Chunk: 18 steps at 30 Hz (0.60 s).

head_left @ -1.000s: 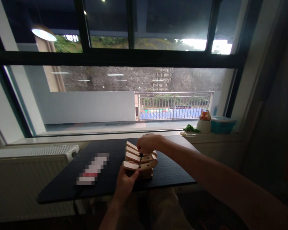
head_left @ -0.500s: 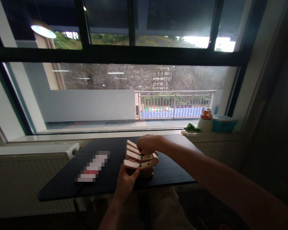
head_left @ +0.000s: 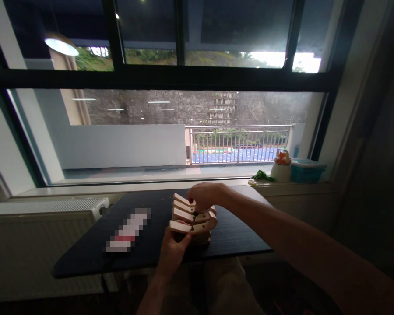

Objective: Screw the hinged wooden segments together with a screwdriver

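Observation:
On the dark table stands a light wooden piece (head_left: 203,226) made of several curved slats in a row, with dark holes along them. My left hand (head_left: 174,250) grips its nearest slat, thumb on the near side and fingers partly hidden beneath. Over the slats, my right hand (head_left: 204,197) is closed in a pinch around the top of a thin dark screwdriver-like tool (head_left: 194,220). The tool is nearly upright, its lower end touching the nearest slat near my left thumb. My right fingers hide its handle.
The dark table (head_left: 95,245) carries a blurred-out white and red item (head_left: 128,232) on the left. A white radiator (head_left: 46,245) stands at left. On the windowsill are a green cloth (head_left: 263,176), a white bottle with an orange top (head_left: 281,168) and a teal box (head_left: 307,171).
The view has shifted very slightly. Both hands keep their hold, and the tool stays at the same spot on the nearest slat.

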Each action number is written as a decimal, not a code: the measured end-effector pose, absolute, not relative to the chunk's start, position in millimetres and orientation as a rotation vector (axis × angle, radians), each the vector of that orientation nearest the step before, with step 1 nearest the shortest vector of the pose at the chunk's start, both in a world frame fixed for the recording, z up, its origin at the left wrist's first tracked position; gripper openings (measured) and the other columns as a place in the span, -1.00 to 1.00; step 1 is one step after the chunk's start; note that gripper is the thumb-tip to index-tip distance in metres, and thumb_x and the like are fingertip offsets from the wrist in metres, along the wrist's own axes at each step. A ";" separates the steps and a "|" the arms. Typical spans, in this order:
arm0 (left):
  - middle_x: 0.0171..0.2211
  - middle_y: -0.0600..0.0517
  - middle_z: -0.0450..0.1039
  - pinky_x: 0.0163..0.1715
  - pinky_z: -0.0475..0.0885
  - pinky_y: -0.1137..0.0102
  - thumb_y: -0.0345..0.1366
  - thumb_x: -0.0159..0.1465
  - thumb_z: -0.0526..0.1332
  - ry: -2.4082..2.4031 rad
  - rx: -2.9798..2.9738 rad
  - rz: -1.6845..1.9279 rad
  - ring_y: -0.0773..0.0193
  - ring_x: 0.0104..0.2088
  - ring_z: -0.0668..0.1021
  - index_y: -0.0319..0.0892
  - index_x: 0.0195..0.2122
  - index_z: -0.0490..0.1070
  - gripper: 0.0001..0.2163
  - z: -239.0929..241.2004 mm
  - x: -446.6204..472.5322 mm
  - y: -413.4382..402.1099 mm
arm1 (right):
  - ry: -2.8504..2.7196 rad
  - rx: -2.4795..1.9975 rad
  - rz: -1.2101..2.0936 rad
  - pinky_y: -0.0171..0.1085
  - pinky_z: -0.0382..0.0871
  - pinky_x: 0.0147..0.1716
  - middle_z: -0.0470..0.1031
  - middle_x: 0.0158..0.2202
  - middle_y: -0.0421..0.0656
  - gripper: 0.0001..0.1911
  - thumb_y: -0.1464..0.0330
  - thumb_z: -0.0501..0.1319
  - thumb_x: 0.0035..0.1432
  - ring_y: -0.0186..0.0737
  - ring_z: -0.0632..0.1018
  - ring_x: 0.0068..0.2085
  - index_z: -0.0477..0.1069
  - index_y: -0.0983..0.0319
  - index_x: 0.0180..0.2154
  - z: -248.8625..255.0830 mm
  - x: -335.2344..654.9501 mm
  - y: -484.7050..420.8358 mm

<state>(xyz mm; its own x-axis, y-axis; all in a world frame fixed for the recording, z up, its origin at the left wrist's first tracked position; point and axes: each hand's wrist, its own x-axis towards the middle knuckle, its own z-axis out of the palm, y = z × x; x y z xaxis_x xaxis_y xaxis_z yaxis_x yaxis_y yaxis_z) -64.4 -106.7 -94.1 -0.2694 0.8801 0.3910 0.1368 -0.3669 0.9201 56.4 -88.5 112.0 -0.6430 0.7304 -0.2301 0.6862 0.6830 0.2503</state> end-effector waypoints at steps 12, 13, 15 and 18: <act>-0.23 -0.10 0.54 -0.15 0.44 0.23 -0.14 -0.06 0.36 1.273 1.409 1.683 0.06 -0.21 0.57 -0.23 -0.26 0.45 -0.63 -92.4 -63.3 -108.5 | 2.602 1.083 0.215 -0.30 0.30 -0.34 0.56 -0.20 -0.02 -0.66 0.52 0.15 -0.04 -0.13 0.52 -0.19 0.52 0.34 -0.18 108.0 54.6 -87.9; -0.23 -0.11 0.54 -0.15 0.44 0.23 -0.14 -0.06 0.36 1.275 1.410 1.684 0.06 -0.20 0.57 -0.23 -0.26 0.45 -0.63 -93.0 -63.4 -107.9 | 2.605 1.085 0.219 -0.30 0.30 -0.32 0.56 -0.20 -0.01 -0.68 0.52 0.15 -0.03 -0.12 0.52 -0.18 0.53 0.35 -0.19 107.0 54.7 -87.4; -0.23 -0.11 0.54 -0.15 0.44 0.23 -0.13 -0.07 0.36 1.281 1.411 1.688 0.05 -0.20 0.57 -0.24 -0.27 0.45 -0.62 -94.2 -63.5 -106.7 | 2.607 1.092 0.224 -0.29 0.31 -0.31 0.56 -0.19 0.02 -0.70 0.50 0.14 -0.01 -0.12 0.52 -0.18 0.53 0.38 -0.21 105.4 54.7 -86.7; -0.25 -0.11 0.54 -0.15 0.44 0.24 -0.13 -0.09 0.38 1.290 1.414 1.696 0.05 -0.20 0.57 -0.23 -0.29 0.45 -0.62 -95.6 -63.6 -105.4 | 2.603 1.101 0.212 -0.29 0.32 -0.33 0.56 -0.19 0.03 -0.70 0.46 0.16 0.00 -0.12 0.52 -0.20 0.52 0.37 -0.20 105.7 54.6 -87.5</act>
<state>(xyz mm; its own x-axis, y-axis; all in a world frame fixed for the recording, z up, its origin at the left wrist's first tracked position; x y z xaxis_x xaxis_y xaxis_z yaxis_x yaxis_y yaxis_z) -63.6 -105.4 -95.6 -0.2731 0.8773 0.3946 0.1458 -0.3677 0.9184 54.6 -87.5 105.7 -0.6586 0.7193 -0.2212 0.6739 0.6945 0.2519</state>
